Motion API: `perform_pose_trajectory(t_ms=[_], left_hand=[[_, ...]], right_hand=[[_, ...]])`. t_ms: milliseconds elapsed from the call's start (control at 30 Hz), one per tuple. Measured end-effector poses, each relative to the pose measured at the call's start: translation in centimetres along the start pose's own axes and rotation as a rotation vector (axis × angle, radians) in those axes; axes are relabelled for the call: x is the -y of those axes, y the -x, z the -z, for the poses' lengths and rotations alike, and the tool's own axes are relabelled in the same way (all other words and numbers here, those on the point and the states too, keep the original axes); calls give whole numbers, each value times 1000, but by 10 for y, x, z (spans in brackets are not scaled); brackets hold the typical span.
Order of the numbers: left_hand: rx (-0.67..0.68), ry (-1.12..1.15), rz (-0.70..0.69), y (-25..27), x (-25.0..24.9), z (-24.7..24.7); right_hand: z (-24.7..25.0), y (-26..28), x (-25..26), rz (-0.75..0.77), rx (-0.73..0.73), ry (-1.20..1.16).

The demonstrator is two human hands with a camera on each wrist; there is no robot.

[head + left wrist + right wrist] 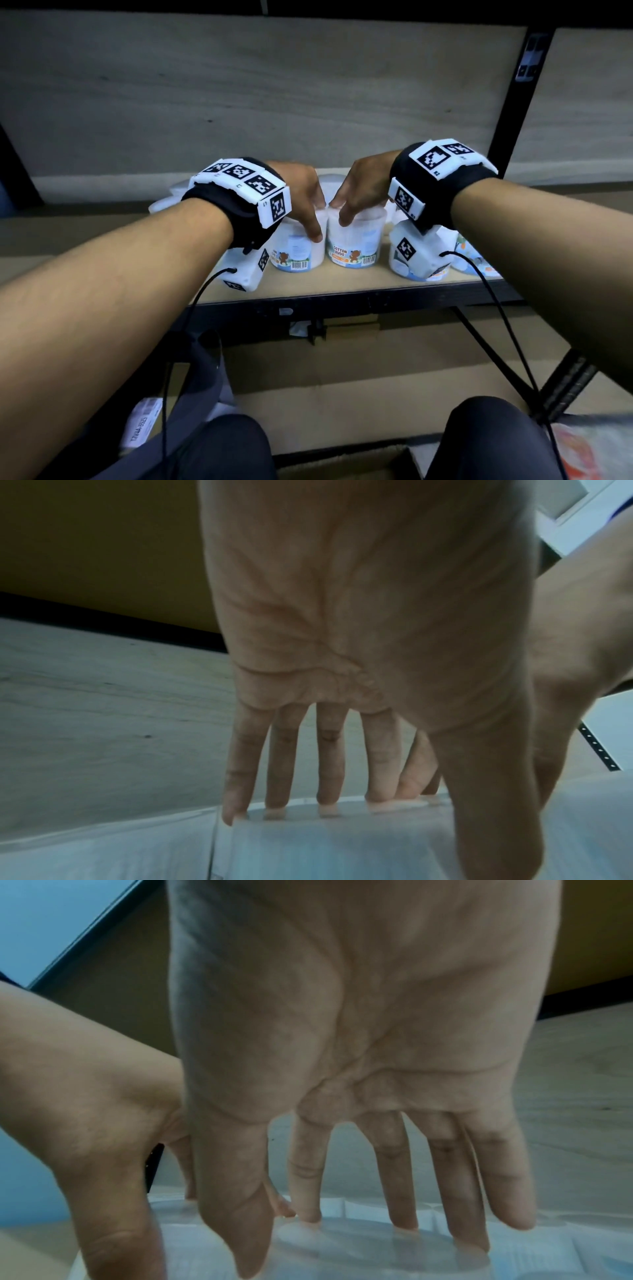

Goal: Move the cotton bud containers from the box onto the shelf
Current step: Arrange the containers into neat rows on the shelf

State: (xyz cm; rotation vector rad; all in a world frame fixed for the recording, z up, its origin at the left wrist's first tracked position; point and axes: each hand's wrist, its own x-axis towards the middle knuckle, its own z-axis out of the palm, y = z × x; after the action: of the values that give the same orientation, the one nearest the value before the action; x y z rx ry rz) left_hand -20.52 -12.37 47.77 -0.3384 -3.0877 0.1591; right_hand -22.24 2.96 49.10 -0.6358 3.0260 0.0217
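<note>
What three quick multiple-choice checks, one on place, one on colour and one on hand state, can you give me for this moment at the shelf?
1. Where do the two containers under the hands stand?
A. on the shelf board
B. inside the box
C. on the floor

2. What colour are the wrist straps?
A. red
B. black
C. yellow

3. How does the right hand meet its container?
A. hangs clear of it
B. grips it from above
C. pushes it with a fist

Key: 1 A, the left container and right container sit upright on the shelf. 2 B, the wrist straps are black. 3 B, the right hand reaches over the lid, thumb in front, fingers behind.
</note>
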Motion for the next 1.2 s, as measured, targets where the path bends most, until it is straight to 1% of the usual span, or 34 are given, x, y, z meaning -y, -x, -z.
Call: perform_pose_trajectory(t_ms=[367, 600, 833, 900, 967, 1067, 1200], left_hand=[[23, 9, -10, 30, -14, 7], [28, 15, -7, 41, -17, 8], [22, -18, -11, 49, -20, 11], [42, -9, -5, 50, -20, 13], [80, 15, -2, 51, -19, 16], [143, 111, 6, 54, -14, 23], [247, 149, 4, 56, -9, 33]], right_hand=[[0, 28, 0, -7, 27, -38], [3, 44, 3, 9, 44, 3], [7, 54, 3, 17, 103, -74], [12, 55, 4, -4, 156, -96], [18, 51, 4, -56, 207, -134], [24, 43, 5, -150, 211, -161], [25, 41, 8, -186, 234, -170]])
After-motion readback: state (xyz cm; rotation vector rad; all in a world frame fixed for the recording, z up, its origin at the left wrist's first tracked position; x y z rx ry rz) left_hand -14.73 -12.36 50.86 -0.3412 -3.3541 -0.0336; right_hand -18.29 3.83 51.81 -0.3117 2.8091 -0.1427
